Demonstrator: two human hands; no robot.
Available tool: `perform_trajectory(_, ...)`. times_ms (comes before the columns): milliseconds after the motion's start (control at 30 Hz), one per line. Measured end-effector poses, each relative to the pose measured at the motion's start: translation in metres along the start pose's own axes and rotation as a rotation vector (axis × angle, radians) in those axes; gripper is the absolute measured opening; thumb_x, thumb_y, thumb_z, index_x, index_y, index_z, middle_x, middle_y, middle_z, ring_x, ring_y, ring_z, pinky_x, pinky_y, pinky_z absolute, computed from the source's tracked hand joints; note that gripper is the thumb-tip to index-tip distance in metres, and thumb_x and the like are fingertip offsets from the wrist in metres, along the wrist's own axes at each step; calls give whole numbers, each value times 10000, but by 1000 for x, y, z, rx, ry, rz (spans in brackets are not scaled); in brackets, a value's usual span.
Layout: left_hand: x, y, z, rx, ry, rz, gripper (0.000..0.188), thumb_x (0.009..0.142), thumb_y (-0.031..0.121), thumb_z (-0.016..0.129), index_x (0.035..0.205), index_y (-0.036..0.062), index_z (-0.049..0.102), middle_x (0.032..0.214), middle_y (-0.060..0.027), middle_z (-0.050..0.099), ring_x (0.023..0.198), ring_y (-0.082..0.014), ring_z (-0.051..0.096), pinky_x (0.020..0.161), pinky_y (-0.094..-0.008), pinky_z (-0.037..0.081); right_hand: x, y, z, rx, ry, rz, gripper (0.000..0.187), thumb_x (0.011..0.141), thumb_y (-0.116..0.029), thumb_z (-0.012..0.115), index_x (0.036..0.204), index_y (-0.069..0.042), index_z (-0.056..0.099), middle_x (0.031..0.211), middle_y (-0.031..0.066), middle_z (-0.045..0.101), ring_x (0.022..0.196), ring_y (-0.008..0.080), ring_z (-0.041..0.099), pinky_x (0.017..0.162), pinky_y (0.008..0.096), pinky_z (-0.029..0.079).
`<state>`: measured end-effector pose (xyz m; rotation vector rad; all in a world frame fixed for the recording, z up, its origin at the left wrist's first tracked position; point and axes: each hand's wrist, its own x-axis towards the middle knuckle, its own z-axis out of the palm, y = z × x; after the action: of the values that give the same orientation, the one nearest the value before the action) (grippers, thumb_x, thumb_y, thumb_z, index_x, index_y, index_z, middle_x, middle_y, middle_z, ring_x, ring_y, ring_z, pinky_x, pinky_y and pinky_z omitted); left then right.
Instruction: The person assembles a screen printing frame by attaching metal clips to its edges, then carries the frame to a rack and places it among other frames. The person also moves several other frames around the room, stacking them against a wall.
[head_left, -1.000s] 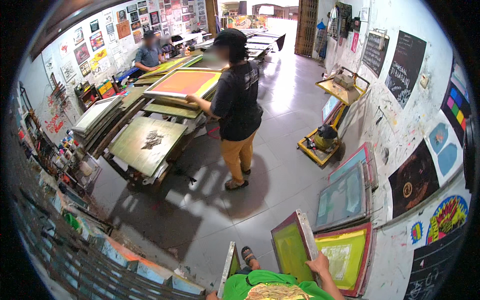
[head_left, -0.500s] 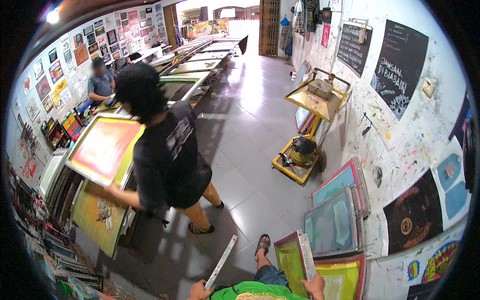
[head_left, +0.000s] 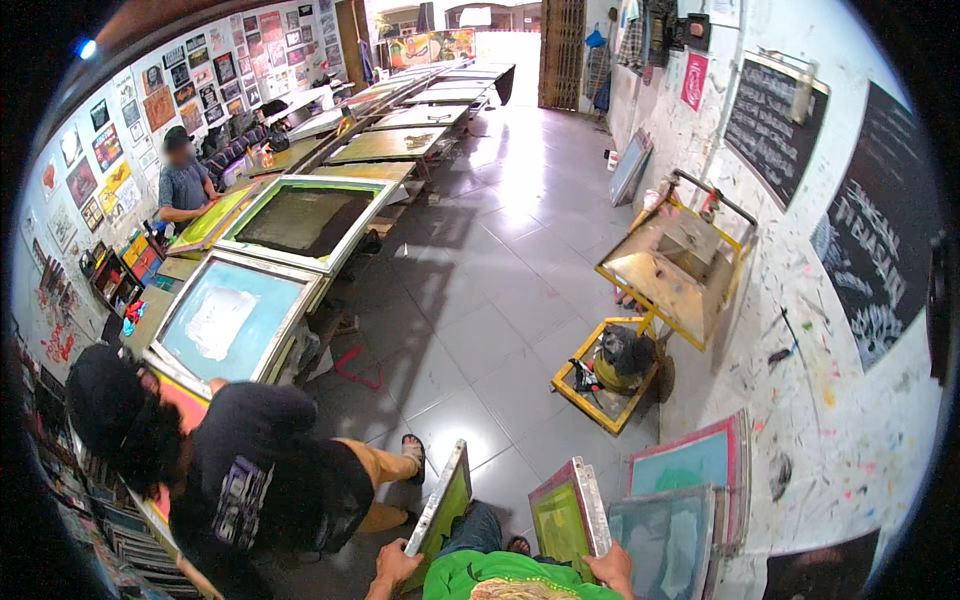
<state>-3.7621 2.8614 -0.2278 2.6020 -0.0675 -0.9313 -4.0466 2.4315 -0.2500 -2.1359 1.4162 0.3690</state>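
My left hand (head_left: 396,565) grips the edge of a screen-printing frame (head_left: 445,505), which hangs upright on my left side with yellow-green mesh showing. Closed on another screen-printing frame (head_left: 560,515) is my right hand (head_left: 612,568). That one also stands upright, its mesh yellow-green and its border reddish. Its pale metal edge looks doubled, and I cannot tell whether one frame or two are held there. The lower parts of both loads are hidden by my green shirt and the picture's lower edge.
A person in black (head_left: 270,450) bends over the left bench close by. Screen frames lie along the long table, including a blue one (head_left: 225,315). On the right stand a yellow-framed wheeled heater-like stand (head_left: 610,375) and leaning screens (head_left: 690,465). A second person (head_left: 187,185) sits far left.
The view has moved forward along the aisle. The person in black is now nearer at left, bent over. My left frame has swung to show its mesh; both hands keep their hold.
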Motion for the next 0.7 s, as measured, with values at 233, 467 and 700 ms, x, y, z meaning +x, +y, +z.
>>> perform_trajectory(233, 176, 103, -63, -165, 47, -19, 703, 759, 482, 832, 1244, -8, 694, 1158, -288, 729, 1119, -440, 690, 978, -507, 541, 189, -173, -56, -46, 29, -69, 853, 654, -494, 918, 1259, 20, 608, 1095, 310, 726, 1056, 475, 707, 934, 541, 558)
perform_trajectory(467, 361, 222, -150, -245, 207, 74, 715, 786, 542, 803, 1192, -40, 713, 1125, -300, 736, 1081, -453, 708, 954, -506, 556, 350, -379, -142, -55, -5, -47, 889, 671, -448, 933, 1338, 29, 588, 1188, 300, 709, 1155, 472, 671, 995, 531, 544)
perform_trajectory(700, 520, 368, -262, -96, 17, 2, 784, 796, 605, 782, 1223, -47, 696, 1162, -304, 726, 1143, -450, 686, 991, -502, 539, 483, -487, -164, 44, 71, 57, 859, 659, -392, 943, 1311, -5, 542, 1209, 284, 695, 1132, 468, 673, 950, 540, 546)
